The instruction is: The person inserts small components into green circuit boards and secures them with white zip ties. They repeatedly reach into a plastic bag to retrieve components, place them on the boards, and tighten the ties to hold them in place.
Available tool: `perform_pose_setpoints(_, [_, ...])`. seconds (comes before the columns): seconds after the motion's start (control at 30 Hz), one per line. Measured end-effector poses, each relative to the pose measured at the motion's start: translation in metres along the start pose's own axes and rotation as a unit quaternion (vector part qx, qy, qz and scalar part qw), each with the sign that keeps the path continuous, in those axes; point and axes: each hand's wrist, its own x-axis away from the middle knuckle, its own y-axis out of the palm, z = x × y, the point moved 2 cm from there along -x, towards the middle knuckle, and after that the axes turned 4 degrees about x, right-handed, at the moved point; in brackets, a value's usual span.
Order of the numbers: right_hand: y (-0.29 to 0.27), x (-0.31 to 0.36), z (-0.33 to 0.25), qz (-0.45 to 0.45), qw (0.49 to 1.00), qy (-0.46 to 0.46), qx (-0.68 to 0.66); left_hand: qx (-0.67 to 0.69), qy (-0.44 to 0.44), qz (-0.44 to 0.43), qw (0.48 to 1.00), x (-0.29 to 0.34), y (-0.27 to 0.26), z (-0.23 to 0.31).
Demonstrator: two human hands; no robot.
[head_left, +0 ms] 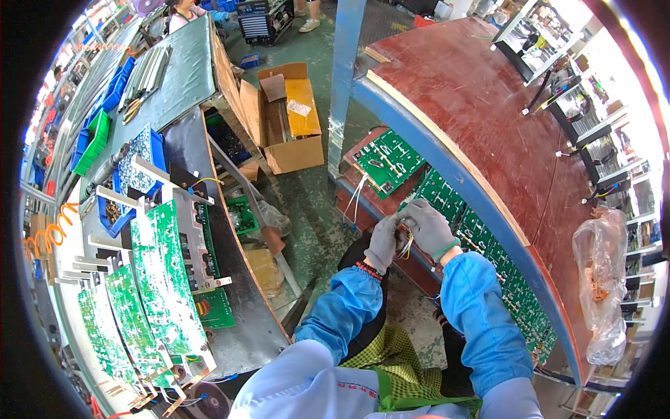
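My left hand [382,243] and my right hand [429,227], both in grey gloves, meet beside the lower shelf under the red-topped bench. Their fingers are closed around thin wires [406,248], yellow and pale, which hang out between them. What the wires' upper ends join to is hidden by the gloves. Just beyond my hands a green circuit board [391,162] lies on the shelf, white leads [359,198] drooping over the shelf's edge. Several more green circuit boards [481,241] line the shelf, passing behind my right hand and toward me.
The red bench top [474,91] has a blue metal edge [481,174]; a blue post [345,70] rises beyond. On the left bench [244,321] stand boards on metal frames [160,272] and blue bins of small parts [143,164]. An open cardboard box [296,150] sits on the floor.
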Motion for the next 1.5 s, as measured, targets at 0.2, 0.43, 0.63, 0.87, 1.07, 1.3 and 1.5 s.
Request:
perform_pose_setpoints(0.2, [0.001, 0.000, -0.001, 0.017, 0.999, 0.027, 0.011, 0.029, -0.040, 0.000, 0.999, 0.000, 0.000, 0.001])
perform_pose_setpoints(0.43, [0.003, -0.001, -0.004, 0.001, 0.997, 0.057, 0.048, -0.011, -0.015, -0.014, 1.000, 0.001, 0.000, 0.002])
perform_pose_setpoints(0.63, [-0.001, 0.000, -0.001, 0.028, 0.999, -0.016, -0.001, -0.133, 0.100, -0.008, 0.986, 0.000, 0.000, 0.001])
perform_pose_setpoints(0.87, [0.002, 0.000, -0.006, 0.029, 0.997, 0.063, 0.039, -0.115, 0.081, -0.029, 0.990, -0.001, -0.004, -0.003])
perform_pose_setpoints(1.07, [0.001, 0.002, -0.004, 0.029, 0.999, 0.035, 0.006, -0.035, -0.005, -0.024, 0.999, 0.003, 0.003, 0.009])
perform_pose_setpoints(1.3, [0.001, 0.004, -0.001, 0.035, 0.999, 0.023, -0.016, -0.050, 0.006, -0.030, 0.998, 0.010, 0.009, 0.024])
perform_pose_setpoints(1.5, [0.004, 0.004, 0.001, 0.041, 0.999, 0.023, -0.004, 0.093, -0.103, -0.020, 0.990, 0.006, 0.007, 0.016])
